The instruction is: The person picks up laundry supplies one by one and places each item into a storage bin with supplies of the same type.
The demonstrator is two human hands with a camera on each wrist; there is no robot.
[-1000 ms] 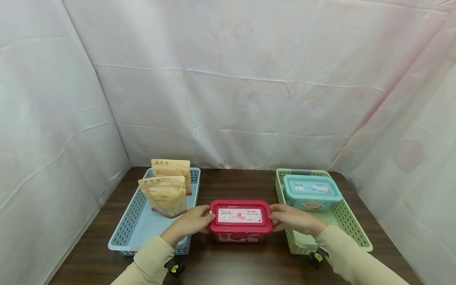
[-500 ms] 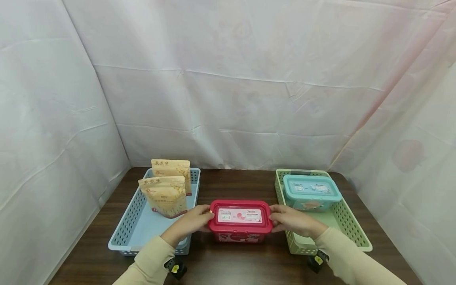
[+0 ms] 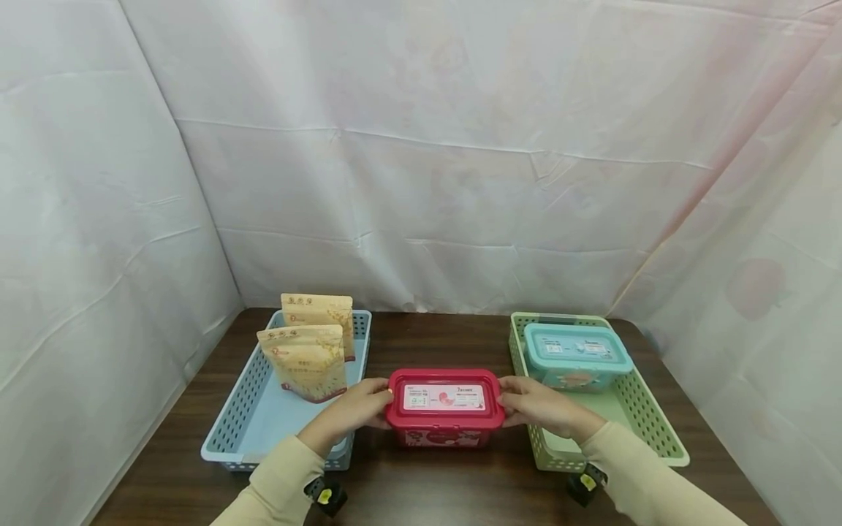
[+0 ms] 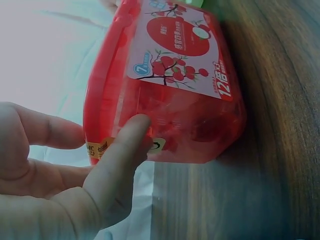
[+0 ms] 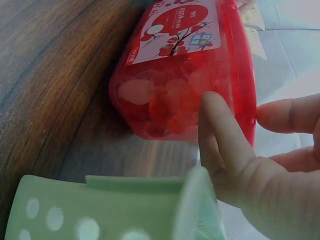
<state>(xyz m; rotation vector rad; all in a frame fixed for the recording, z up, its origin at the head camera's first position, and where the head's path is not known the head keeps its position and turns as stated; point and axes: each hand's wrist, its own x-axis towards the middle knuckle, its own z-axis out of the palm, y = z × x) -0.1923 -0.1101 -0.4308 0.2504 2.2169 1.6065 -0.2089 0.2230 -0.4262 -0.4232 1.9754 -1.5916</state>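
A red lidded plastic tub sits crosswise at the middle of the dark table, with a pink-and-white label on its lid. My left hand pinches its left end at the lid rim. In the left wrist view, digits touch the lid edge and the side wall of the tub. On the opposite end, my right hand pinches the rim in the same way. Rounded lumps show through the clear red wall of the tub in the right wrist view.
To the left, a blue perforated basket holds two upright yellow pouches. At right, a green perforated basket contains a turquoise lidded tub; its near-side wall lies close to my right hand. White cloth walls enclose the table.
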